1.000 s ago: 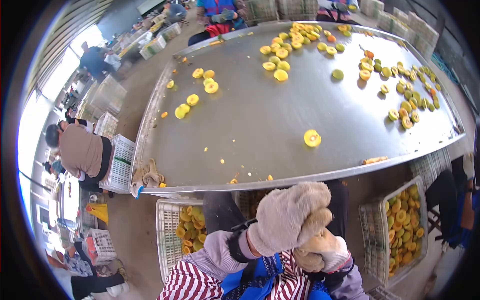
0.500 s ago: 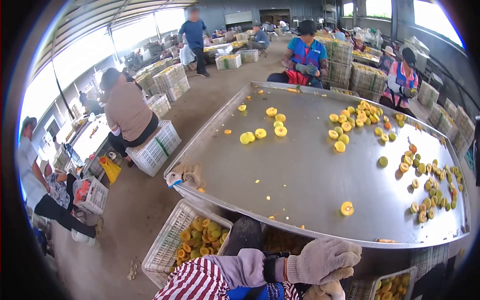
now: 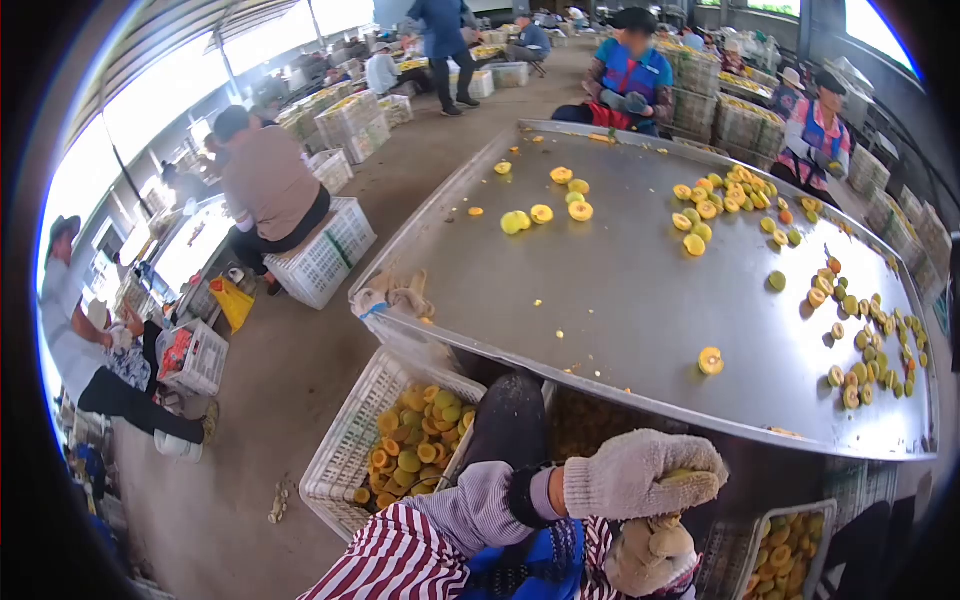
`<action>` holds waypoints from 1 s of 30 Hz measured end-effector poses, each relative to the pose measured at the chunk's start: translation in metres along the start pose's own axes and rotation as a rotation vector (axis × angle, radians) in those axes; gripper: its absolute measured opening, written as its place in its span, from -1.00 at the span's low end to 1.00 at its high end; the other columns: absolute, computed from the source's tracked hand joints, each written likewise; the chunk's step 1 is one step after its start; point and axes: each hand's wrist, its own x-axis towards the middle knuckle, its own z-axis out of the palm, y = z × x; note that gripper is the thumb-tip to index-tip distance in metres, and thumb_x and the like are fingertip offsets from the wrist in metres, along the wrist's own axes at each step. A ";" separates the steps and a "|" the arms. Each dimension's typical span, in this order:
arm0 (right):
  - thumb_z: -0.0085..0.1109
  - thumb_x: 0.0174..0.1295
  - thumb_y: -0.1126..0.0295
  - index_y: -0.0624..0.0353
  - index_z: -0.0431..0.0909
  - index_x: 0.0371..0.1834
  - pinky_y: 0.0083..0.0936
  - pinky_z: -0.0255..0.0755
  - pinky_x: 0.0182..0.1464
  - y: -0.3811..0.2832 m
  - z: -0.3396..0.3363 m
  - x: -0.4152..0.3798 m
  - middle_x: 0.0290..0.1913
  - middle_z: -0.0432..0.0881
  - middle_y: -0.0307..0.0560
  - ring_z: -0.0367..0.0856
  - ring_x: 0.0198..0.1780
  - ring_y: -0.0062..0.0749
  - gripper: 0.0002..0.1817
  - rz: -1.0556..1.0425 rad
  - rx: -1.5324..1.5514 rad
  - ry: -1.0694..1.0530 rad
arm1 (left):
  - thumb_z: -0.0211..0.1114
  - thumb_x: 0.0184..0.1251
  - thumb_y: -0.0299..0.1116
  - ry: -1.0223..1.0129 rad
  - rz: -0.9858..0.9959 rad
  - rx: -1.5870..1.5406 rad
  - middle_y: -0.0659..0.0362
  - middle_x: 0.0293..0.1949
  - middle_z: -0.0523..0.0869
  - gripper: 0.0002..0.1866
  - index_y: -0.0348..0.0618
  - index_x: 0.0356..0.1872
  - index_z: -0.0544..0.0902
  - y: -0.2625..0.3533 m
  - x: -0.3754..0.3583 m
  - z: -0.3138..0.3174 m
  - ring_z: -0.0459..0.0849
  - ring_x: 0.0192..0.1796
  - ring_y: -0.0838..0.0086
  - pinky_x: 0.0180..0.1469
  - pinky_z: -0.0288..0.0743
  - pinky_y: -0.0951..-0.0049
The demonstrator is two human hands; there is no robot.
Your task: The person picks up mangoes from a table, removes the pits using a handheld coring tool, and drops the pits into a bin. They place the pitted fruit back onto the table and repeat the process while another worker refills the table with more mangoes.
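Note:
My left hand (image 3: 640, 475), in a knitted off-white glove, is closed in front of me, off the table's near edge. A greenish-yellow piece of fruit, mostly hidden, shows between its fingers. Just below, my right hand (image 3: 650, 557) wears a stained tan glove with its fingers curled; what they hold, if anything, is hidden. The hands are close together. Before them stands a metal table (image 3: 600, 290) with raised edges. A cut fruit half (image 3: 710, 361), yellow-orange and apricot-like, lies near its front. More halves and green-skinned fruit (image 3: 735, 190) are bunched at the back and right.
A white crate (image 3: 325, 465) of fruit halves stands by my leg, left of the table. Another fruit crate (image 3: 787, 550) is at lower right. Crumpled gloves (image 3: 400, 296) lie on the table's left corner. One person (image 3: 630, 80) sits across, another (image 3: 812, 145) at right.
My view has shifted, so the table sits higher and further right. My left hand has turned, showing the greenish-yellow piece in its fingers. More of my right hand is visible below it.

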 end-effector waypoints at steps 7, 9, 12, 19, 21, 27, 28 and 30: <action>0.25 0.33 0.43 0.15 0.56 0.00 -0.60 0.46 -0.19 -0.002 -0.015 0.007 -0.23 0.58 -0.26 0.58 -0.22 -0.53 -0.79 0.335 0.083 -0.164 | 0.15 0.59 0.01 0.120 0.008 -0.902 0.12 -0.06 0.75 -0.57 -0.18 0.07 0.61 -0.018 -0.009 0.014 0.76 -0.19 0.48 -0.18 0.67 0.50; 0.25 0.34 0.45 0.17 0.59 -0.05 -0.63 0.49 -0.16 -0.005 -0.007 0.013 -0.19 0.58 -0.27 0.58 -0.19 -0.55 -0.84 0.317 -0.360 -0.028 | 0.14 0.57 0.12 0.286 -0.375 -0.926 0.13 -0.07 0.75 -0.51 -0.14 0.07 0.61 -0.023 -0.007 0.012 0.77 -0.23 0.49 -0.32 0.64 0.58; 0.28 0.35 0.40 0.16 0.59 -0.15 -0.64 0.48 -0.29 -0.018 0.002 0.019 -0.26 0.58 -0.28 0.57 -0.30 -0.56 -0.89 0.230 -0.678 0.071 | 0.13 0.62 -0.15 0.433 -0.202 -0.498 0.08 -0.10 0.76 -0.68 -0.20 0.07 0.61 -0.063 -0.005 -0.008 0.77 -0.22 0.49 -0.31 0.64 0.54; 0.32 0.29 0.31 0.12 0.53 -0.34 -0.65 0.21 -0.62 -0.087 -0.013 0.048 -0.62 0.51 -0.32 0.39 -0.67 -0.67 -0.82 0.153 -0.783 0.851 | 0.33 0.38 -0.13 0.719 -0.720 0.729 -0.08 0.06 0.73 -0.62 -0.08 0.11 0.67 -0.108 -0.115 -0.138 0.72 0.07 0.07 0.13 0.58 0.16; 0.33 0.26 0.32 0.13 0.54 -0.32 -0.49 0.33 -0.60 -0.113 -0.040 0.062 -0.63 0.56 -0.20 0.50 -0.68 -0.43 -0.82 0.003 -1.016 1.028 | 0.37 0.29 -0.05 0.566 -0.881 1.078 -0.09 0.22 0.60 -0.51 -0.06 0.17 0.64 -0.119 -0.150 -0.150 0.59 0.22 0.00 0.23 0.48 0.04; 0.38 0.07 0.42 0.08 0.53 -0.33 -0.12 0.48 -0.26 -0.185 -0.133 0.116 -0.48 0.59 -0.06 0.60 -0.37 0.01 -0.81 -0.621 -2.332 0.993 | 0.53 -0.03 0.18 0.429 -0.514 1.455 -0.04 0.42 0.39 -0.13 -0.04 0.30 0.50 -0.154 -0.083 -0.178 0.28 0.49 -0.09 0.51 0.13 -0.16; 0.40 0.01 0.41 0.05 0.52 -0.35 -0.14 0.47 -0.21 -0.188 -0.139 0.125 -0.48 0.57 -0.12 0.58 -0.36 -0.03 -0.79 -0.611 -2.390 0.952 | 0.55 -0.05 0.18 0.301 -0.480 1.431 0.00 0.39 0.43 -0.16 -0.03 0.26 0.52 -0.166 -0.069 -0.189 0.30 0.48 -0.07 0.50 0.13 -0.18; 0.40 0.02 0.36 0.06 0.52 -0.31 -0.14 0.46 -0.09 -0.196 -0.148 0.130 -0.37 0.62 -0.12 0.61 -0.23 -0.07 -0.76 -0.372 -2.440 0.794 | 0.59 -0.13 0.14 0.092 -0.389 1.374 0.11 0.28 0.53 -0.21 -0.01 0.15 0.56 -0.184 -0.052 -0.211 0.37 0.43 0.01 0.47 0.17 -0.20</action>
